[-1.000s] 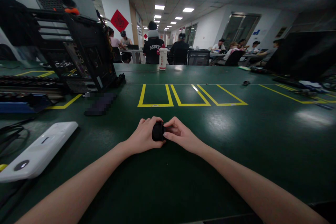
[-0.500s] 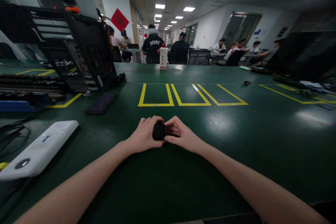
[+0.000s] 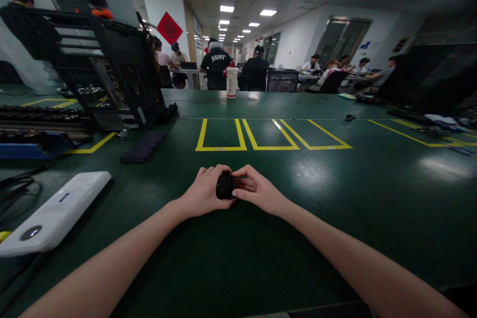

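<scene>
A small black object with a rounded, glossy body (image 3: 224, 186) is held just above or on the green table, in front of me; its exact kind cannot be made out. My left hand (image 3: 208, 190) wraps round it from the left, thumb below and fingers over the top. From the right, my right hand (image 3: 258, 191) pinches its right edge between thumb and fingertips. The fingers partly cover the object on both sides.
On the left lie a white handheld device (image 3: 63, 211), a dark flat pixelated item (image 3: 142, 147) and a black open computer case (image 3: 108, 69). Yellow tape outlines (image 3: 276, 148) mark the green table (image 3: 335, 198). A white cup (image 3: 231, 83) stands farther back. Several people sit beyond.
My right thumb has shifted slightly to the left and up against the black object. Both hands otherwise keep their place. A person in dark clothing now shows at the far left.
</scene>
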`<state>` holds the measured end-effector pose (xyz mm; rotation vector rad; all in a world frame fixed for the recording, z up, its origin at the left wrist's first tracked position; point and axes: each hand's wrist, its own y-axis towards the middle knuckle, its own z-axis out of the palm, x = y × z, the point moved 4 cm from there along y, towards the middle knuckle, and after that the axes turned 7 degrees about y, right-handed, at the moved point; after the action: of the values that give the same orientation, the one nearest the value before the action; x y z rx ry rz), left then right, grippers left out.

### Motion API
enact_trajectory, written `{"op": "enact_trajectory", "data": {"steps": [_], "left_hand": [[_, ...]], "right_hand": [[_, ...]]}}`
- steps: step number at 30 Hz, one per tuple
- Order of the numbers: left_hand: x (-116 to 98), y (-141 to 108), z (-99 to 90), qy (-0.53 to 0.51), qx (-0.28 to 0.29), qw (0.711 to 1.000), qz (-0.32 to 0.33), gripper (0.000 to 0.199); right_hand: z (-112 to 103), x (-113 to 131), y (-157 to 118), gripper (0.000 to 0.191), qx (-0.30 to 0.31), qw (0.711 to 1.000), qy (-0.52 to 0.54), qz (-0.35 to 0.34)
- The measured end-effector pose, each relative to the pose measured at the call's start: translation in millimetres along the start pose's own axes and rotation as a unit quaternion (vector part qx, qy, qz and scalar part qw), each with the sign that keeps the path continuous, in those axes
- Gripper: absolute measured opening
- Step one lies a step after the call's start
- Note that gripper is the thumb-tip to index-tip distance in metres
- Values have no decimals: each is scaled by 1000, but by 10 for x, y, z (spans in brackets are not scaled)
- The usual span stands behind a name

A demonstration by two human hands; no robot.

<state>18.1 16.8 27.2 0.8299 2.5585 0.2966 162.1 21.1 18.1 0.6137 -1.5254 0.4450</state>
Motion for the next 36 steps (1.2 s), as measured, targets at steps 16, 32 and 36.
{"op": "enact_trajectory", "data": {"steps": [16, 32, 36], "left_hand": [[-7, 3, -4, -5, 4, 1000, -3, 53], [-79, -1, -96, -21, 38, 999, -10, 51], [-41, -1, -64, -17, 25, 1000, -6, 51]], "right_hand": [[12, 28, 1, 25, -10, 999, -36, -20], [-13, 52, 19, 25, -42, 994, -101, -25], [-12, 97, -7, 24, -14, 992, -118, -40]]}}
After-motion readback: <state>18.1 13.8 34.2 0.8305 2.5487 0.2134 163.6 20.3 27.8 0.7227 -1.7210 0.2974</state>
